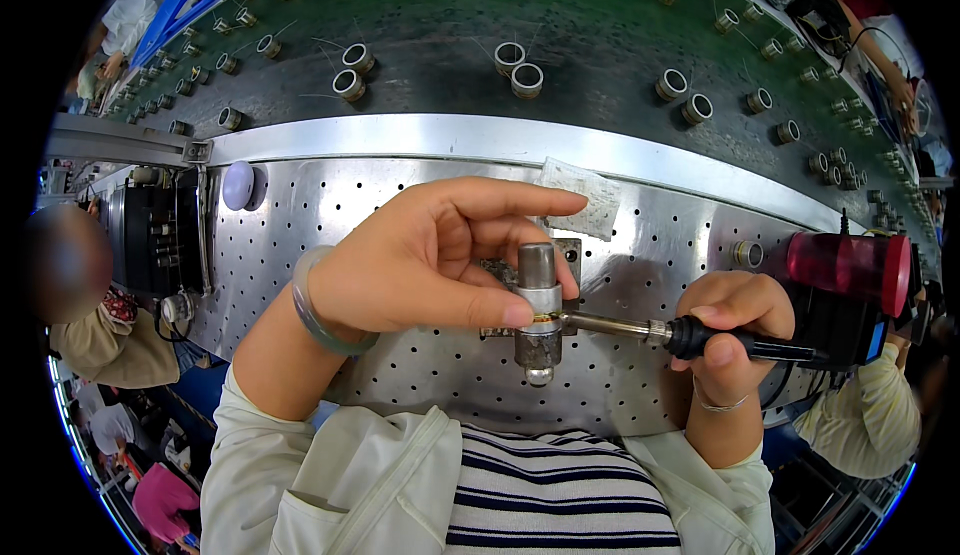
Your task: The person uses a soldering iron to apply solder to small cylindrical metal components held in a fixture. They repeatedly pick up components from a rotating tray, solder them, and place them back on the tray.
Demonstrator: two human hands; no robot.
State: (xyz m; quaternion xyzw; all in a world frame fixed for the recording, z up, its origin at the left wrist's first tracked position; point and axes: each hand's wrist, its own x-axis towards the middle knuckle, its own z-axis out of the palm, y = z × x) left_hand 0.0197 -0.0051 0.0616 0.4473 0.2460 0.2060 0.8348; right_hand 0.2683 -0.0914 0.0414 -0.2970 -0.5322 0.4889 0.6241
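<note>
My left hand [415, 265] pinches a short metal ring [541, 301] between thumb and fingers, its index finger stretched out above. The ring sits around an upright dark metal post [537, 263] with a rounded silver end [539, 377]. In my right hand [745, 320] is a soldering iron [620, 326], gripped by its black handle and pointing left. Its tip meets the side of the ring, where a small brownish spot shows. A metal block [572, 250] behind the post is partly hidden by my left hand.
Several metal rings with thin wires, such as one ring [527, 81], stand on the green belt [430, 25] beyond a metal rail [450, 138]. On the perforated metal table [270, 245] are a purple knob [238, 186], a pale pad [592, 200], a loose ring [747, 254] and a red cylinder [850, 267]. Other people sit on both sides.
</note>
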